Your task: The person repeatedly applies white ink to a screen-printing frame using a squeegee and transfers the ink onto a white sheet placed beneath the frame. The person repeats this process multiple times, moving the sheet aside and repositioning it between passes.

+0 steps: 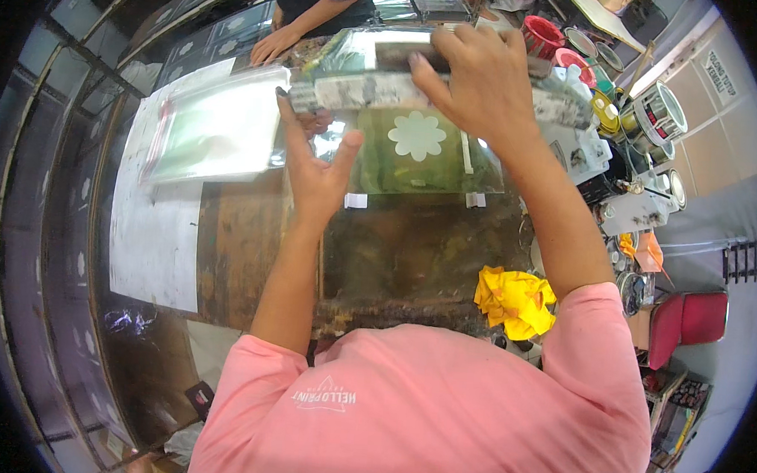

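Observation:
My right hand [485, 84] is closed around a dark squeegee-like block [396, 56], over the near bar of a stained whitish printing frame [352, 91]. Whether it also grips the bar cannot be told. The frame stands raised above a greenish panel [378, 168] that bears a pale flower shape [416, 136]. My left hand [318, 169] holds nothing I can see. Its thumb stands apart and its forefinger reaches to the right edge of a stack of clear plastic sheets [217, 129]; the other fingers are partly hidden.
Two white tabs [356, 201] edge the panel on the worn brown table [249, 255]. White paper [151, 250] lies under the stack. A crumpled yellow cloth [516, 302] sits by my right arm. Paint cans [654, 114] crowd the right. Across the table rests another person's hand [273, 47].

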`<state>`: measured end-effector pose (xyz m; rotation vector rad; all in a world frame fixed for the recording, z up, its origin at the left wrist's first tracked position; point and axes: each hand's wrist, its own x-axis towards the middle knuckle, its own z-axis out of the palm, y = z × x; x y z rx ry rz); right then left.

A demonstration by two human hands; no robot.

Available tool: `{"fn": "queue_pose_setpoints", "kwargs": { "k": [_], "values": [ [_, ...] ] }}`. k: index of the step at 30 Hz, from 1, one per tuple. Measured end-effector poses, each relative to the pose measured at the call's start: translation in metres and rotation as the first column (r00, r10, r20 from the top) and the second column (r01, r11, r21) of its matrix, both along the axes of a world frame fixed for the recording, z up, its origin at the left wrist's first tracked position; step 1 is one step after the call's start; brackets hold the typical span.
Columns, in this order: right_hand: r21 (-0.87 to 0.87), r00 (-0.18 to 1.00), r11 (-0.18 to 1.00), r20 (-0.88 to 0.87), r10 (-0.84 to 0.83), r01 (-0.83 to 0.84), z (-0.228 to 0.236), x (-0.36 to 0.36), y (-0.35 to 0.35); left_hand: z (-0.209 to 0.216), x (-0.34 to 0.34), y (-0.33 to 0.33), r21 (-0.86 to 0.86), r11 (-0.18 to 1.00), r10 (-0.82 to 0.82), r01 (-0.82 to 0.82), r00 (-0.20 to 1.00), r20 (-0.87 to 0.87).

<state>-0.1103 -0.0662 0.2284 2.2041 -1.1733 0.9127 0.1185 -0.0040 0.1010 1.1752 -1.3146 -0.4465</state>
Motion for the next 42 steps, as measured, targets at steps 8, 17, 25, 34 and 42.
{"fn": "queue_pose_setpoints", "kwargs": {
  "k": [8,17,25,34,42],
  "values": [
    [0.041,0.996,0.998,0.086,0.035,-0.038,0.060,0.003,-0.049,-0.098,0.017,0.025,0.154,0.862,0.081,-0.484,0.430,0.899],
    [0.063,0.992,0.997,0.124,0.031,-0.039,0.067,0.002,-0.058,-0.069,0.006,-0.011,0.169,0.969,0.067,-0.180,0.851,0.521],
    [-0.050,0.988,0.997,0.136,0.071,-0.064,0.064,0.005,-0.061,0.011,0.059,-0.061,0.066,0.975,0.148,-0.210,0.846,0.512],
    [0.040,0.994,0.999,0.110,0.003,-0.008,0.067,0.009,-0.052,0.006,0.257,-0.046,0.073,0.834,0.432,-0.547,0.728,0.532],
    [0.063,0.989,0.998,0.146,-0.018,0.009,0.069,0.014,-0.043,-0.026,0.355,-0.053,0.075,0.566,0.599,-0.821,0.472,0.647]
  ]
}}
